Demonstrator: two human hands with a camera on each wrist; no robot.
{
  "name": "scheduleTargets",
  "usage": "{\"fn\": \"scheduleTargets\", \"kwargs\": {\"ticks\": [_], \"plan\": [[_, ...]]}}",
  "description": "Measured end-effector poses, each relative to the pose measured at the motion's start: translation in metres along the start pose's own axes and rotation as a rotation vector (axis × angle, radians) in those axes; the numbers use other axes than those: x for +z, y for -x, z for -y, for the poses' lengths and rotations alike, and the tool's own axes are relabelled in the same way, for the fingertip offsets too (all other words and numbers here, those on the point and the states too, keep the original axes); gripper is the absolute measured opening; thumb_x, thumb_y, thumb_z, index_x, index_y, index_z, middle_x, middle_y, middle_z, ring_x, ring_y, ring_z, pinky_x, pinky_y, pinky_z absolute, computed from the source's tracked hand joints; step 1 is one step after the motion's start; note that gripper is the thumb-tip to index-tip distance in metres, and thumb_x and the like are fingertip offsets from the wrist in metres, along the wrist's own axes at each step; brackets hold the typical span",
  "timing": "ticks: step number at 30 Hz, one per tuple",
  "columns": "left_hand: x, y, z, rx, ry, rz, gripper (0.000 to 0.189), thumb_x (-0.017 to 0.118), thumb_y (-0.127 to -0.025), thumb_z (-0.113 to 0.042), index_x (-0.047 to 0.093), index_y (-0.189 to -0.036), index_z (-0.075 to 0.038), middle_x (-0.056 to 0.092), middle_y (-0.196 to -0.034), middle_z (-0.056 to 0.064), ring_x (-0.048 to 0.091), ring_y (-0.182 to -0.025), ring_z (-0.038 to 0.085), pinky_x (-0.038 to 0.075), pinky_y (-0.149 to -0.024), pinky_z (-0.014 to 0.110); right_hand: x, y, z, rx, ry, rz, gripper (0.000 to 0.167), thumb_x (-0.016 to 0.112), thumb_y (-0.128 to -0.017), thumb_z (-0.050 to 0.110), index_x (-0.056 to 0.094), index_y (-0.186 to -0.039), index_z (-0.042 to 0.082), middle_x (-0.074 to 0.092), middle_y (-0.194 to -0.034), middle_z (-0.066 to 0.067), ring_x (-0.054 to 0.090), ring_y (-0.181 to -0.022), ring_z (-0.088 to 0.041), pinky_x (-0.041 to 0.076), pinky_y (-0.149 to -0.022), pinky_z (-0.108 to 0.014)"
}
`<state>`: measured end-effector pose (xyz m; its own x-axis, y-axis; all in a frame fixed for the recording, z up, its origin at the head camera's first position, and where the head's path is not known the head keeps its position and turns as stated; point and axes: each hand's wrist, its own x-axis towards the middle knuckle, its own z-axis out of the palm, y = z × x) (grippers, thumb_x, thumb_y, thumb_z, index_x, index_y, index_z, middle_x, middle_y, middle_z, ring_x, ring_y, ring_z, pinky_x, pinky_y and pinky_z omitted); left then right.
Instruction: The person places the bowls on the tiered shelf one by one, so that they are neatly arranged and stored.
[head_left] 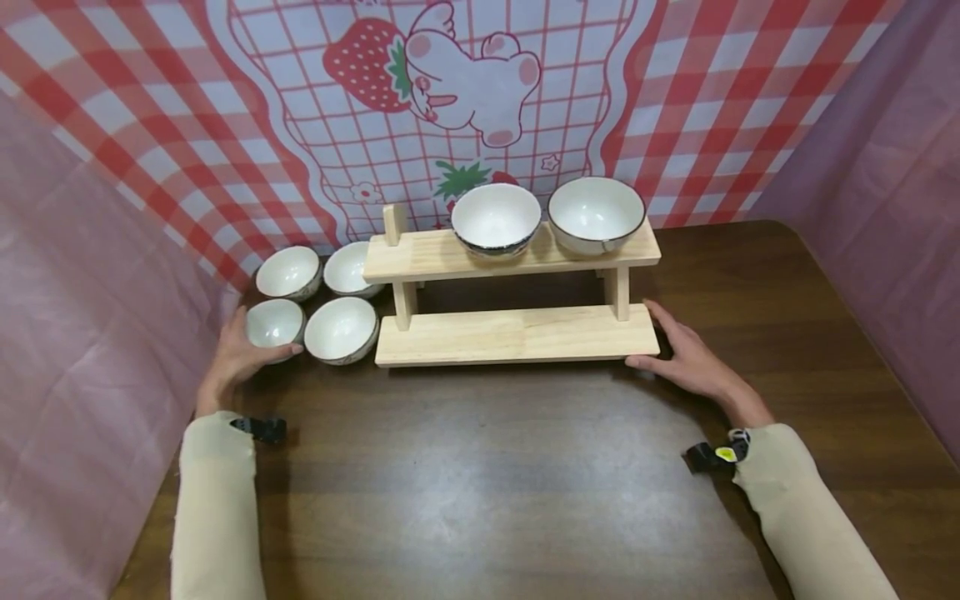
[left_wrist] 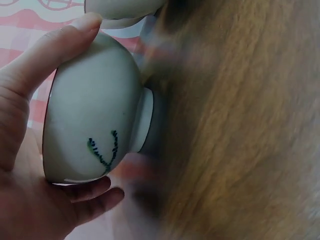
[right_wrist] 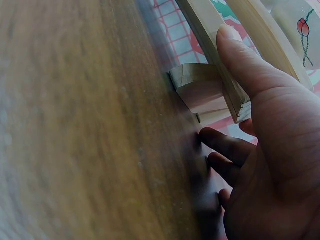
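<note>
My left hand [head_left: 234, 357] grips a small white bowl [head_left: 273, 323] at the front left of a group of bowls, thumb on one side and fingers on the other. In the left wrist view this bowl [left_wrist: 95, 100] stands on its foot and shows a dark green sprig on its wall. At the right end of a two-tier wooden stand [head_left: 517, 335], my right hand [head_left: 697, 367] holds the lower board. The right wrist view shows the thumb along that board [right_wrist: 212, 47] and the other fingers curled beyond its end.
Beside the held bowl are another front bowl [head_left: 341, 331], a back left bowl [head_left: 288, 272] and a back right bowl [head_left: 348, 268], partly behind the stand. The upper board carries a dark-patterned bowl [head_left: 497, 218] and a dark-rimmed bowl [head_left: 596, 214]. A checked cloth [head_left: 705, 108] hangs behind.
</note>
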<state>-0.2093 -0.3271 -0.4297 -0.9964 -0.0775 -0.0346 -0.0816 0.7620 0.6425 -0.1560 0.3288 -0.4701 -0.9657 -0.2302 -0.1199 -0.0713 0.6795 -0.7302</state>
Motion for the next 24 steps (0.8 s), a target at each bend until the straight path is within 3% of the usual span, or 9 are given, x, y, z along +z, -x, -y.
{"fn": "scheduleTargets", "kwargs": {"ticks": [8, 13, 20, 24], "plan": [[0.0057, 0.0014, 0.0010, 0.000, 0.015, -0.101, 0.106, 0.086, -0.070, -0.019, 0.026, -0.151, 0.011, 0.042, -0.139, 0.043, 0.045, -0.124, 0.050, 0.037, -0.108, 0.058, 0.0001, -0.0001, -0.0003, 0.001, 0.000, 0.000, 0.103, 0.074, -0.090, 0.039, 0.005, -0.162, 0.009, 0.015, -0.166, -0.026, 0.019, -0.150, -0.050, 0.021, -0.115, -0.072], [0.0079, 0.0016, 0.0030, -0.011, 0.011, -0.128, 0.103, 0.087, -0.069, -0.021, 0.031, -0.150, 0.010, 0.045, -0.137, 0.041, 0.046, -0.122, 0.049, 0.038, -0.105, 0.057, 0.0004, -0.0003, -0.0005, 0.003, 0.001, -0.001, 0.104, 0.074, -0.090, 0.039, 0.006, -0.162, 0.009, 0.016, -0.166, -0.027, 0.019, -0.150, -0.050, 0.021, -0.115, -0.072], [0.0080, 0.0031, 0.0051, -0.052, -0.002, -0.147, 0.107, 0.086, -0.070, -0.024, 0.027, -0.153, 0.008, 0.039, -0.144, 0.042, 0.041, -0.130, 0.051, 0.035, -0.110, 0.059, 0.0014, -0.0007, -0.0016, -0.008, 0.005, -0.007, 0.104, 0.075, -0.089, 0.038, 0.007, -0.161, 0.008, 0.017, -0.165, -0.028, 0.021, -0.149, -0.051, 0.021, -0.115, -0.072], [0.0080, 0.0041, 0.0068, -0.057, -0.001, -0.175, 0.097, 0.087, -0.070, -0.026, 0.038, -0.148, 0.006, 0.047, -0.136, 0.039, 0.046, -0.122, 0.048, 0.039, -0.102, 0.057, 0.0009, -0.0007, -0.0017, -0.011, 0.006, -0.009, 0.104, 0.075, -0.089, 0.038, 0.007, -0.161, 0.007, 0.017, -0.165, -0.028, 0.021, -0.149, -0.051, 0.022, -0.115, -0.072]]}}
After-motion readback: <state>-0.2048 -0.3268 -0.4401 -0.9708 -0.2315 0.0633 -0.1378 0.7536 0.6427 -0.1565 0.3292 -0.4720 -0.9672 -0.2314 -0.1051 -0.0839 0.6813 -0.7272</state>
